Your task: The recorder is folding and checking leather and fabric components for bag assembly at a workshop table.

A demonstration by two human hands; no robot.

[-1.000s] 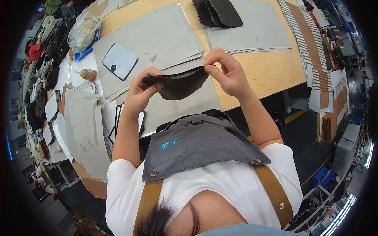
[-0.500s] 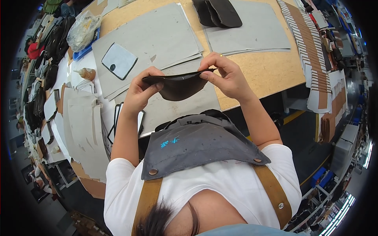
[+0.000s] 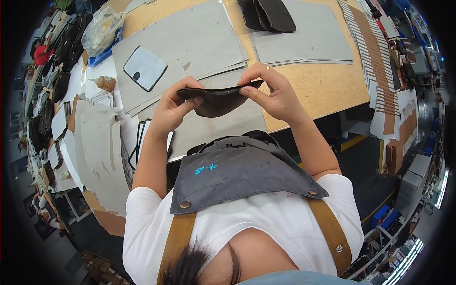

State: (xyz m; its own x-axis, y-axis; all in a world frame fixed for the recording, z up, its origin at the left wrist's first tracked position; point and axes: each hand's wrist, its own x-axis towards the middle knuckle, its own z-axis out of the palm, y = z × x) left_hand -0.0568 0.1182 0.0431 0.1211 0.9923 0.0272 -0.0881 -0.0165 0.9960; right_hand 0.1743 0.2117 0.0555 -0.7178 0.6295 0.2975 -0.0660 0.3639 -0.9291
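Observation:
Above the near edge of the workbench I hold a dark, curved, leather-like piece between both hands. My left hand pinches its left end, thumb on the near side and fingers behind. At the other end my right hand grips the upper corner between thumb and fingers. The piece bows downward in the middle, and two layers seem to show along its top edge. Farther off, several similar dark pieces lie stacked on grey sheets. A pale rounded panel with a dark rim rests to the left.
Large grey sheets cover much of the wooden bench. On the left are a glue bottle, a plastic bag in a blue tray and torn grey board. Striped strips line the right side.
The dark piece has shifted slightly, its left end moving right and its lower edge rising a little. Both hands keep their hold.

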